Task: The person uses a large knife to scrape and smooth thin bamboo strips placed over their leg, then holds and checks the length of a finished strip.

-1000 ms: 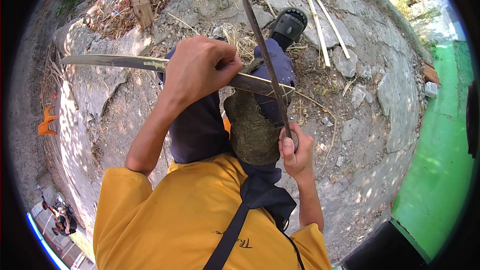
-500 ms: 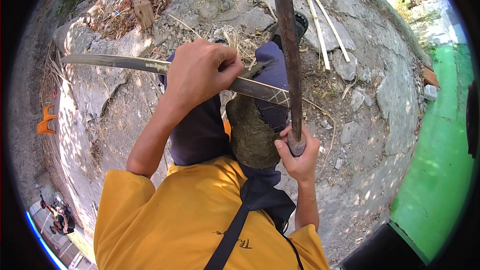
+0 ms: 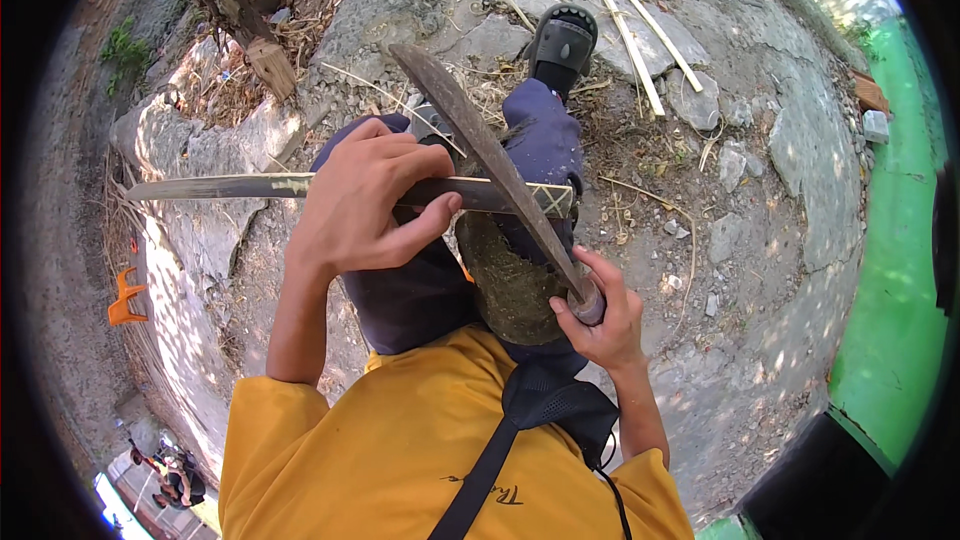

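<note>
My left hand point(image 3: 365, 205) is closed from above over a long, dark, flat strip point(image 3: 210, 188) that looks like bamboo or wood. The strip lies crosswise over my legs; its left end tapers, and pale crossed cuts mark its right end. My right hand point(image 3: 610, 325) is wrapped around the short handle of a machete point(image 3: 480, 145) with a brown, worn blade. That blade slants up to the left and crosses in front of the strip near its marked end; contact between them is unclear. Beneath, a dark, rough pad point(image 3: 510, 290) covers part of my lap.
Two pale thin strips point(image 3: 630, 30) lie on the broken concrete ahead. A cut tree trunk point(image 3: 235, 15) stands at the far left, above an orange chair point(image 3: 125, 297). Green surfacing point(image 3: 890, 270) runs along the right. My sandalled foot point(image 3: 563, 45) is stretched forward.
The machete has tilted from nearly upright to slanting left, its tip now lower. My left hand has shifted a little left and down, with its thumb spread farther along the strip.
</note>
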Available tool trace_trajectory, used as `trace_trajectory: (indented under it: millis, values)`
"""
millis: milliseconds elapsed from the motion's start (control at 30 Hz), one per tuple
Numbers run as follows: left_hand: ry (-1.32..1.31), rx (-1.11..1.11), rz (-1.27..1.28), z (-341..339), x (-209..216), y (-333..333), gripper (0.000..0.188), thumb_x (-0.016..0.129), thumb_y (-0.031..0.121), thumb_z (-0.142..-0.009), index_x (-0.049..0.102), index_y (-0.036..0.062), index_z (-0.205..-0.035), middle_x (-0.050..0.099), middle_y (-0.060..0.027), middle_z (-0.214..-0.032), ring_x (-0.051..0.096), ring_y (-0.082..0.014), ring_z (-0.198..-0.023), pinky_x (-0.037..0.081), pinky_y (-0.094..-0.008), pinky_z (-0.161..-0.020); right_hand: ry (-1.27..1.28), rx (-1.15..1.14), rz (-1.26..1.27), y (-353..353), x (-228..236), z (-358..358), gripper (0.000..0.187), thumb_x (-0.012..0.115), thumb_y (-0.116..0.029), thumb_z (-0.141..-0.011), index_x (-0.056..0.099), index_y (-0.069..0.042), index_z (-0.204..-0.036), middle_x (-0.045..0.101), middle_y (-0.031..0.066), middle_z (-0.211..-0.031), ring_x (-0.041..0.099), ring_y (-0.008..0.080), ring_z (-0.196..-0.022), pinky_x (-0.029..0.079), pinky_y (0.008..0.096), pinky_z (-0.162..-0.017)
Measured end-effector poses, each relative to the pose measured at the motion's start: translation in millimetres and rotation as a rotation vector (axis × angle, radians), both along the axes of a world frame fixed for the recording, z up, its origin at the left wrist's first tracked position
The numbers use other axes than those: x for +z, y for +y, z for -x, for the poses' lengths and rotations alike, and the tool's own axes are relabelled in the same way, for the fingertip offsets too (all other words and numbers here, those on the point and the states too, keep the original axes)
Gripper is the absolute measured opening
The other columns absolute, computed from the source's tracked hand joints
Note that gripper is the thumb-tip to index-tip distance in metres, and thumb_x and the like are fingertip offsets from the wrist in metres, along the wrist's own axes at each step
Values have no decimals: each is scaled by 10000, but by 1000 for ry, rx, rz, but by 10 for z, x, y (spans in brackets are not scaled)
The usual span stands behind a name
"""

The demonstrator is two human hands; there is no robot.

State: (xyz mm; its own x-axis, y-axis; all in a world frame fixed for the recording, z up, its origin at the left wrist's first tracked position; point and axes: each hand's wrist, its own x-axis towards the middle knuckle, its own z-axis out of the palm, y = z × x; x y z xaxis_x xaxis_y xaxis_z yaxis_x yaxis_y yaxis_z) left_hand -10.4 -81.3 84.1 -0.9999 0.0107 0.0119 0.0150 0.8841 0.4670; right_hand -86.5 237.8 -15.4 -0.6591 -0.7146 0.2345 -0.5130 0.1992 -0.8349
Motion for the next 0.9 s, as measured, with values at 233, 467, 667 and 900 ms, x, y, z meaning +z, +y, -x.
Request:
trace_trajectory:
  millis: [233, 467, 667, 900]
  values:
    - [88, -52, 32, 9, -84, -35, 360, 850, 409, -833, 777, 101, -1003, 760, -53, -897, 700, -236, -839, 470, -358, -808, 76, 77, -4, 114, -81, -4, 620, 871, -165, -825, 607, -14, -1365, 754, 119, -1240, 741, 245, -722, 570, 334, -623]
    - [63, -32, 22, 29, -71, 3, 346, 852, 399, -828, 788, 104, -997, 768, -54, -895, 703, -250, -811, 469, -361, -792, 134, 100, 49, 139, -137, 43, 630, 877, -164, -813, 613, -15, -1365, 734, 114, -1032, 664, 231, -624, 536, 338, -550]
    - [71, -61, -9, 53, -22, 9, 324, 865, 374, -809, 825, 116, -1001, 784, -88, -985, 722, -316, -932, 507, -409, -914, 229, 140, 64, 163, -172, 56, 625, 861, -141, -819, 647, -199, -1403, 667, 94, -891, 653, 220, -624, 522, 332, -510]
    - [-19, -24, -72, 35, -60, 6, 344, 890, 352, -770, 835, 144, -1038, 775, -122, -1088, 698, -378, -1064, 500, -465, -985, 210, 143, 54, 120, -116, 35, 671, 845, -129, -820, 665, -385, -1414, 664, 96, -894, 668, 218, -647, 540, 323, -509]
